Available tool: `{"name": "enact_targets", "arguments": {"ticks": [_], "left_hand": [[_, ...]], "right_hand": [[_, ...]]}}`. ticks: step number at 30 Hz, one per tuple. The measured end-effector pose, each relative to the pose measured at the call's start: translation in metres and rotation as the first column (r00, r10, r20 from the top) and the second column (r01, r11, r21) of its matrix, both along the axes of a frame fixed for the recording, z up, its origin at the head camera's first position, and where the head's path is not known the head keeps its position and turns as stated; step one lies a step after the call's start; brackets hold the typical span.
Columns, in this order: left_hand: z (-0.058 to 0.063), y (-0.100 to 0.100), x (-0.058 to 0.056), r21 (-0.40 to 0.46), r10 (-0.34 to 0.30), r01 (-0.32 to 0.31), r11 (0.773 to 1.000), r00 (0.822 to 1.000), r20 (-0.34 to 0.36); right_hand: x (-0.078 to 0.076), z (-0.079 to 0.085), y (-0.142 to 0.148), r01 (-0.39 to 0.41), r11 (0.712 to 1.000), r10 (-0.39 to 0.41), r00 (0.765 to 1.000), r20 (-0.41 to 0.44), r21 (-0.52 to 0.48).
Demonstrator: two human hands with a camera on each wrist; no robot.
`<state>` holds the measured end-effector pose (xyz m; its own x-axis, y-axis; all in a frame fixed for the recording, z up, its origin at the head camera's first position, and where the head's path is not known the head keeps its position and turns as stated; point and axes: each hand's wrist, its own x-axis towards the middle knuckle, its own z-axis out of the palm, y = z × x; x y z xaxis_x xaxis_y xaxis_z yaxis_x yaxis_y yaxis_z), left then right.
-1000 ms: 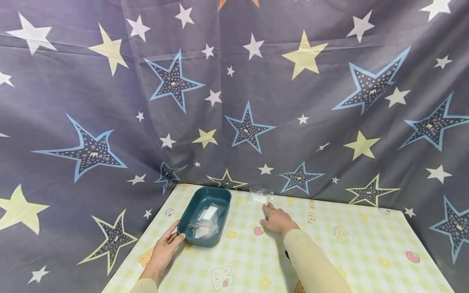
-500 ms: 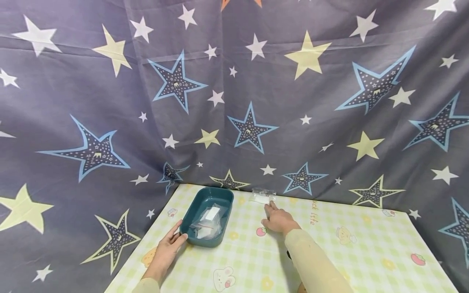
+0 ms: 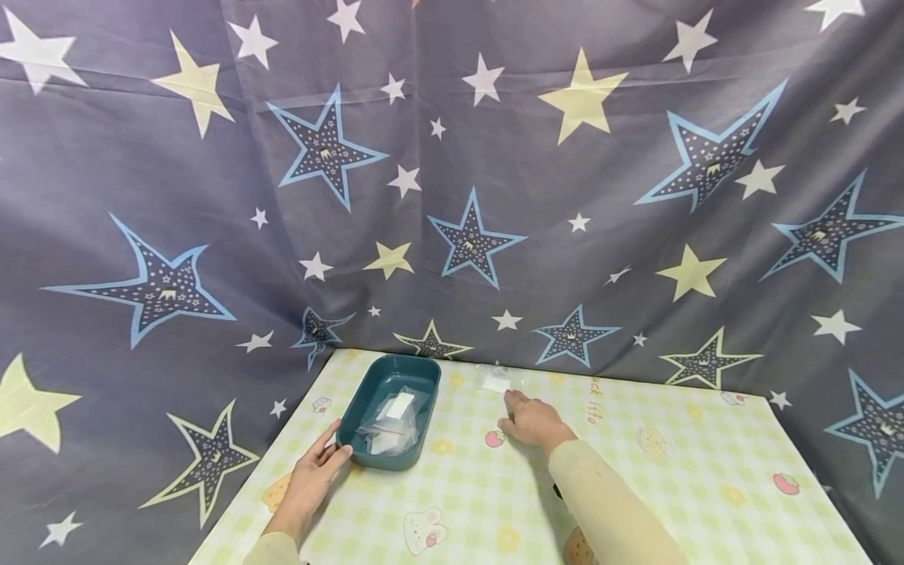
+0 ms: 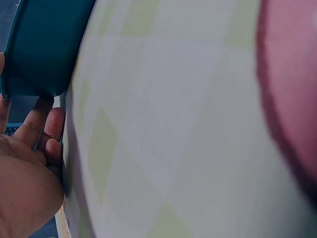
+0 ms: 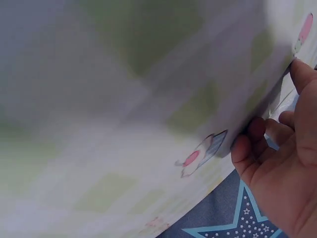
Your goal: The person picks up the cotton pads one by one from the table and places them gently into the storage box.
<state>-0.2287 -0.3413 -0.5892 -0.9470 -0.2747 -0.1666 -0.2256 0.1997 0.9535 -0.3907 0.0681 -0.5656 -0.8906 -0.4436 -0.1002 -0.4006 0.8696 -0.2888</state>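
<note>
A teal rectangular bin stands at the left of the table, with several clear plastic bags holding white pieces inside. My left hand grips the bin's near left corner, thumb at the rim; the left wrist view has its fingers against the bin's wall. Toward the table's back edge lies one more small clear bag with a white piece in it. My right hand reaches to its near right edge, fingertips touching there. In the right wrist view, the fingertips rest at the table surface.
The table wears a green-and-white checked cloth with cartoon prints. A dark star-patterned curtain hangs right behind its back edge and along the left side.
The head view shifts slightly. The bag by my right fingertips looks a little flatter than before. My left hand and the bin keep their places.
</note>
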Motion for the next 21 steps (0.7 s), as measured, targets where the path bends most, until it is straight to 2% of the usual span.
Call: {"name": "enact_targets", "arguments": {"ticks": [5,10,15,21], "left_hand": [[0.003,-0.003,0.001,0.004,-0.006,0.005,1.0,1.0,0.011],[0.005,-0.004,0.001,-0.008,-0.015,0.015,1.0,1.0,0.017],[0.004,-0.004,0.0,-0.011,-0.018,0.019,1.0,0.999,0.035],[0.003,-0.002,-0.002,-0.015,-0.035,0.036,0.999,0.998,0.046]], "right_hand": [[0.014,0.003,0.012,-0.039,0.999,0.038,0.998,-0.041,-0.027],[0.033,0.004,0.039,-0.094,0.994,0.088,0.991,-0.097,-0.06],[0.059,0.003,0.072,-0.13,0.99,0.119,0.981,-0.153,-0.063],[0.093,0.005,0.108,-0.118,0.991,0.108,0.981,-0.163,-0.057]]}}
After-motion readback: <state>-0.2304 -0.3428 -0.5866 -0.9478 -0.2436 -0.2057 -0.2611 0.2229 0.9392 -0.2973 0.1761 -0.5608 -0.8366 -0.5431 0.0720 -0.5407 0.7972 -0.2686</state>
